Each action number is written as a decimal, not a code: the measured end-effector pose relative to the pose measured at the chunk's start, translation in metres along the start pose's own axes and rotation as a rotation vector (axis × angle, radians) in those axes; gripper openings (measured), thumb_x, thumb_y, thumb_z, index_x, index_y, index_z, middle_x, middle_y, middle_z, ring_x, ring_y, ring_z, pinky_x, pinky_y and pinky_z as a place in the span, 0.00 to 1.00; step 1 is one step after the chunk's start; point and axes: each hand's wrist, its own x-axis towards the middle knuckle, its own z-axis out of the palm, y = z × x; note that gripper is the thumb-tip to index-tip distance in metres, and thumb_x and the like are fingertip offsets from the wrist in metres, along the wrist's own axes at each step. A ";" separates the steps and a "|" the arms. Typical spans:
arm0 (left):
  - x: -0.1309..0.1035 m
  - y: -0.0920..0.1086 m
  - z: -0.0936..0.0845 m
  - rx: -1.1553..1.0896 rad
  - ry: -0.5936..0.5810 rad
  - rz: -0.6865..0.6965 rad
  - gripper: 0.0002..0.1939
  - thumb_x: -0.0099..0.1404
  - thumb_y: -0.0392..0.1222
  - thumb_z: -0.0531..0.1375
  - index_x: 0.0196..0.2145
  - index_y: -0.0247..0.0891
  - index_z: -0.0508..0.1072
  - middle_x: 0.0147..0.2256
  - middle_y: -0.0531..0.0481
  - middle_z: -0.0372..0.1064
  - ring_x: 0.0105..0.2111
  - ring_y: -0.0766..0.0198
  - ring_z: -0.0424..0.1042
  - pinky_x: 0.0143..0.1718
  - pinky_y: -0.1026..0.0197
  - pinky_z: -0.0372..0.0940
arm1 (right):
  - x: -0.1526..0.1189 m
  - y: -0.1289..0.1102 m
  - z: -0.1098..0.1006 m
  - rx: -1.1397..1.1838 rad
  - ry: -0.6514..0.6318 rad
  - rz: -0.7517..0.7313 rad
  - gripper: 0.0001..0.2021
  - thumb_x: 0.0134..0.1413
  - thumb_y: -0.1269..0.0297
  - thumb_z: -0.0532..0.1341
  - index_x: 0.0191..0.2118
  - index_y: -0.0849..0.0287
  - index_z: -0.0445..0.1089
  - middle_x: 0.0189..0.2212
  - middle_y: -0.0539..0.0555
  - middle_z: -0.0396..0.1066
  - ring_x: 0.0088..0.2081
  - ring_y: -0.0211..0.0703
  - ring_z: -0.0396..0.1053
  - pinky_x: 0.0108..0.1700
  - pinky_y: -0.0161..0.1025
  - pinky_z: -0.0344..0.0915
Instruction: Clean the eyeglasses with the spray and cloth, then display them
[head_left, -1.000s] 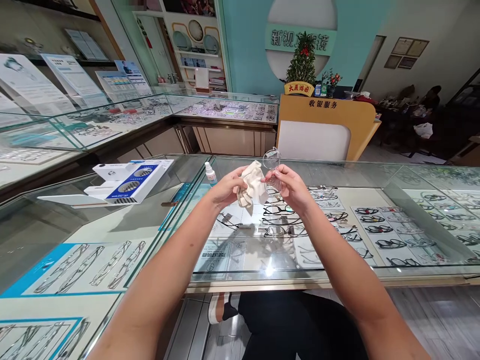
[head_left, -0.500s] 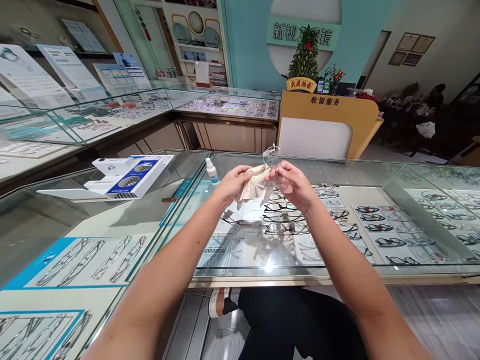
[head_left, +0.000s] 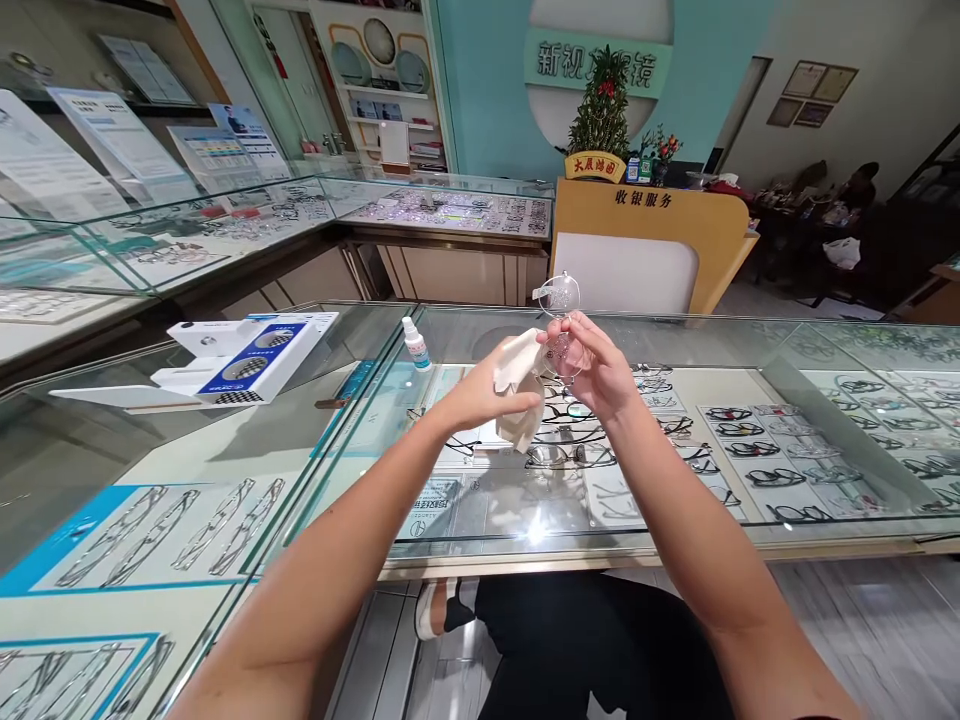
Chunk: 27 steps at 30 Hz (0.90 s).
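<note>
Above the glass counter, my left hand (head_left: 484, 390) holds a cream cloth (head_left: 519, 372), which hangs down past its fingers. The fingertips of that hand are partly hidden by the cloth. My right hand (head_left: 596, 362) pinches a pair of thin round-framed glasses (head_left: 562, 296) near the middle, turned so that one lens stands above the fingers and the other lies below. The cloth's edge is close beside the glasses. A small white spray bottle (head_left: 415, 345) stands upright on the counter, left of my hands.
Rows of eyeglasses (head_left: 776, 478) lie inside the glass counter (head_left: 675, 548). An opened white and blue box (head_left: 255, 362) rests on the left counter. Behind are further display cases and an orange desk (head_left: 720, 215) with a plant (head_left: 602, 110).
My left hand has turned and opened out somewhat, with the cloth now hanging lower. My right hand has shifted slightly right, and the glasses have turned a little.
</note>
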 end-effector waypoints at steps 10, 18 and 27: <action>-0.005 -0.003 0.029 0.240 0.374 -0.035 0.18 0.67 0.37 0.62 0.53 0.40 0.82 0.47 0.41 0.81 0.48 0.44 0.79 0.54 0.48 0.71 | -0.003 -0.007 0.007 -0.082 0.052 -0.013 0.18 0.54 0.50 0.78 0.36 0.50 0.70 0.37 0.51 0.76 0.49 0.50 0.78 0.55 0.48 0.75; -0.002 0.003 0.002 0.388 0.432 0.001 0.26 0.64 0.32 0.55 0.58 0.40 0.78 0.54 0.41 0.81 0.52 0.48 0.77 0.54 0.51 0.67 | -0.006 -0.014 0.011 -0.140 0.071 -0.032 0.19 0.54 0.49 0.76 0.35 0.49 0.67 0.36 0.52 0.73 0.48 0.51 0.78 0.55 0.49 0.74; -0.002 0.010 -0.019 0.377 0.395 0.120 0.21 0.69 0.37 0.53 0.54 0.39 0.80 0.49 0.44 0.82 0.47 0.52 0.78 0.49 0.55 0.67 | -0.005 -0.018 0.009 -0.116 0.078 -0.065 0.17 0.55 0.50 0.76 0.36 0.49 0.68 0.36 0.51 0.74 0.46 0.48 0.76 0.56 0.49 0.75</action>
